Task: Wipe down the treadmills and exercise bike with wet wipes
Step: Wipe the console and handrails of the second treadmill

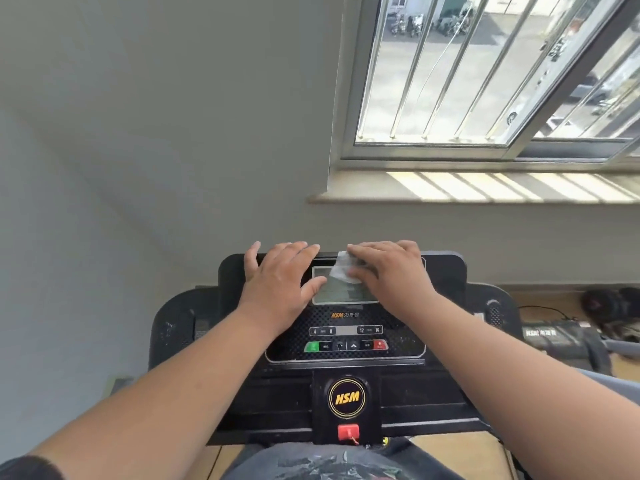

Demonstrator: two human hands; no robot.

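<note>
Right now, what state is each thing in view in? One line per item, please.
Left hand: flat, fingers straight, resting on the console top.
Right hand: fingers straight, pressing the wet wipe on the display.
Wet wipe: crumpled, partly under the fingers.
Display screen: unlit, partly covered.
Red safety key: seated in its slot.
Window: whether slid open, cannot tell.

The black treadmill console carries the orange letters "HSM" followed by small pale characters too small to read, printed just below its display screen. Under that brand line, a strip of speed keys shows the numbers 4, 8, 12 and 16. Lower down, a round gold-rimmed badge on the console's centre post reads "HSM" in orange, and a second machine to the right bears a blurred "HSM" label.
</note>
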